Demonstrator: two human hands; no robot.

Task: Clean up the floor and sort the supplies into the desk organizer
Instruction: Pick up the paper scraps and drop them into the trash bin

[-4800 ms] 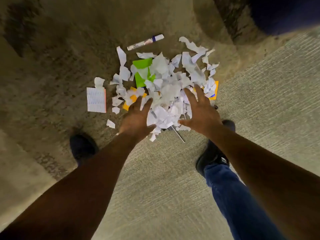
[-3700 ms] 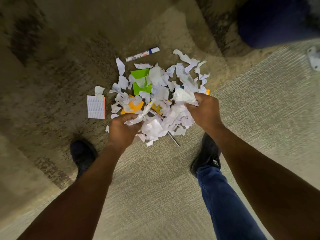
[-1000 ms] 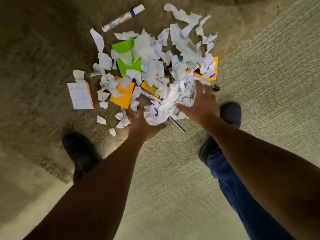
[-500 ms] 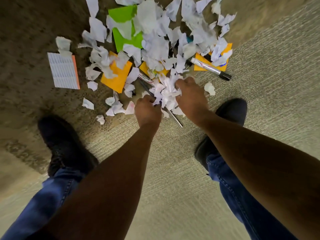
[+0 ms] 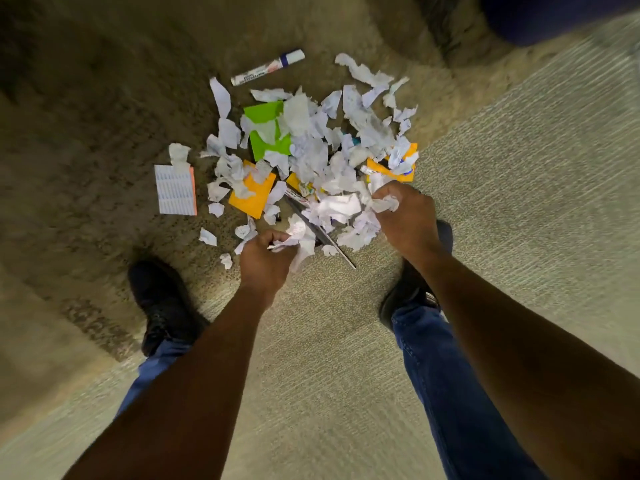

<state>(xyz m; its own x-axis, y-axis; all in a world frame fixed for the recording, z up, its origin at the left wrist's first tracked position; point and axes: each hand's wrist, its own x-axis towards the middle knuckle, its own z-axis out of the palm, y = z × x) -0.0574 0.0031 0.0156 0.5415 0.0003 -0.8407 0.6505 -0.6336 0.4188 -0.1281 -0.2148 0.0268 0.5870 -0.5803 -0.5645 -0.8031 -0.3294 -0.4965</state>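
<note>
A heap of torn white paper scraps (image 5: pixel 311 150) lies on the carpet, mixed with green (image 5: pixel 268 136) and orange sticky notes (image 5: pixel 252 197). My left hand (image 5: pixel 265 263) grips a bunch of scraps at the heap's near edge. My right hand (image 5: pixel 407 216) grips another crumpled bunch at the right side. A white marker (image 5: pixel 266 68) lies beyond the heap. A thin dark pen (image 5: pixel 322 233) pokes out between my hands. Another marker (image 5: pixel 372 170) is partly buried near the right orange note (image 5: pixel 408 166).
A small lined notepad (image 5: pixel 176 190) lies left of the heap. My two dark shoes (image 5: pixel 161 303) (image 5: pixel 403 299) stand on the carpet near the heap. A dark blue object (image 5: pixel 554 15) sits at the top right corner.
Both hands have come apart and lifted, each carrying a bunch of scraps. The view has pulled back, so the far marker is in sight again.
</note>
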